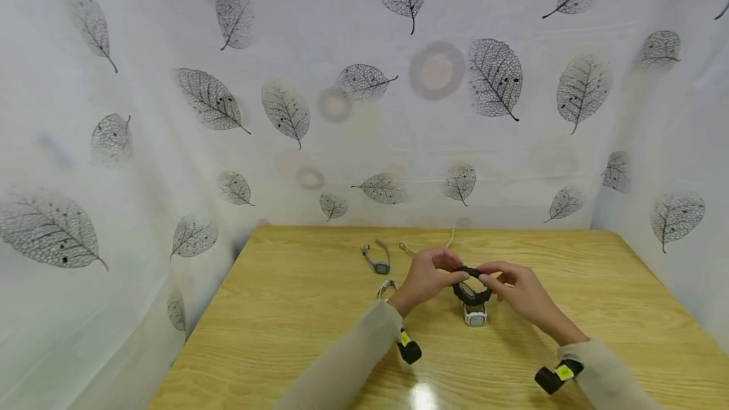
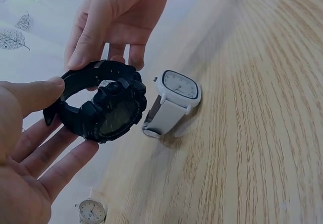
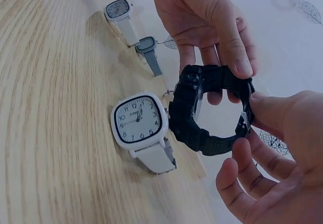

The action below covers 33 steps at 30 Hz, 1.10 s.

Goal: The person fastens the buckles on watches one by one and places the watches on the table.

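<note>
Head view: left hand and right hand pinch black watch by strap above counter, fingers partly curled, probably steadying loop; white watch nearby stands on band, likely keeping dial raised.

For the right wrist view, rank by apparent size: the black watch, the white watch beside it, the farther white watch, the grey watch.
1. Black watch
2. Nearer white watch
3. Farther white watch and grey watch: too close to rank

Distance shrinks the last pair, so real sizes are unsure.
</note>
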### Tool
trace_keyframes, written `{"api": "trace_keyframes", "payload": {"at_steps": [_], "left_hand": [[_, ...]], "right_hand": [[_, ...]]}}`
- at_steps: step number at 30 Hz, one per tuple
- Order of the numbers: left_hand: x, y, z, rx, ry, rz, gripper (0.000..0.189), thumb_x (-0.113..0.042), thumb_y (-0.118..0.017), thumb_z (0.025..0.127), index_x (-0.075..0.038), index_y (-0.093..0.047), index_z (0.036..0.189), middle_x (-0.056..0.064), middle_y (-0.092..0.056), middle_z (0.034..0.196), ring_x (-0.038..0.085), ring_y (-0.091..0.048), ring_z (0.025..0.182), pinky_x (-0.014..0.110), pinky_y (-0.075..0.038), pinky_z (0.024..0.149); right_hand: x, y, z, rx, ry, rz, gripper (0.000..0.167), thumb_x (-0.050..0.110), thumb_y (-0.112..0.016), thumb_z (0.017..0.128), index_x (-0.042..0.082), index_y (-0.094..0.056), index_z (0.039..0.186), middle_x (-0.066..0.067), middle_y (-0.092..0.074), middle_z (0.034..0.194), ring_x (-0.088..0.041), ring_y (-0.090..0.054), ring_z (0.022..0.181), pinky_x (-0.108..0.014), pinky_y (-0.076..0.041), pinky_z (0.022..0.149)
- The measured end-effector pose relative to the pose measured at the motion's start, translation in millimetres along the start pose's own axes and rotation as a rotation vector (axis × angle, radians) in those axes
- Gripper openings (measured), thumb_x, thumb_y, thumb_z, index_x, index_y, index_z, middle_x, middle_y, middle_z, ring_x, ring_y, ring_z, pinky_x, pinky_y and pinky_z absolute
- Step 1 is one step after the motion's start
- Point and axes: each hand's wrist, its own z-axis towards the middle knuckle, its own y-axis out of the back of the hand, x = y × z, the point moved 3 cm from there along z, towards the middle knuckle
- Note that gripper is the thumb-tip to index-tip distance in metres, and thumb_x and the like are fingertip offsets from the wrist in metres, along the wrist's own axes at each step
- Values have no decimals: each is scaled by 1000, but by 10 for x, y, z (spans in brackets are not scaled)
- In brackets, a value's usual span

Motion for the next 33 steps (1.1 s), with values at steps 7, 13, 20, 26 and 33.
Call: {"api": "trace_keyframes", "payload": {"at_steps": [7,13,20,26,33], "left_hand": [[11,-6,-5,-30,43,-56,12,-8,-83,88,-9,-74,95,9,-77,95,8,-71,79,33,-63,64],[48,25,10,-58,56,-127,11,-5,-82,88,-7,-74,96,9,-76,96,14,-73,78,39,-63,64],[45,4,9,-40,51,-186,11,-7,-80,90,-5,-72,97,11,-76,94,48,-72,89,40,-63,64],[44,-30,4,-64,61,-186,11,-6,-81,88,-5,-72,94,11,-76,92,31,-76,78,40,-63,62],[71,-40,6,-41,68,-179,9,-9,-80,91,-6,-73,97,8,-76,93,19,-75,77,40,-63,64]], "right_hand": [[43,-12,39,-39,19,-90,31,23,-67,102,8,-70,130,-13,-72,115,-24,-65,70,-29,-50,52],[8,0,0,-83,28,-137,32,22,-70,101,11,-70,130,-13,-73,114,-23,-70,83,-29,-55,62],[-18,6,-21,-142,62,-162,25,22,-68,102,15,-75,124,-7,-74,113,-12,-67,84,-28,-57,65],[-36,10,-29,-156,95,-155,23,18,-68,102,12,-76,122,-4,-73,103,-19,-65,68,-28,-55,57],[-46,16,-26,-171,100,-167,24,18,-67,102,10,-75,123,-8,-73,104,-15,-64,62,-28,-52,52]]}}
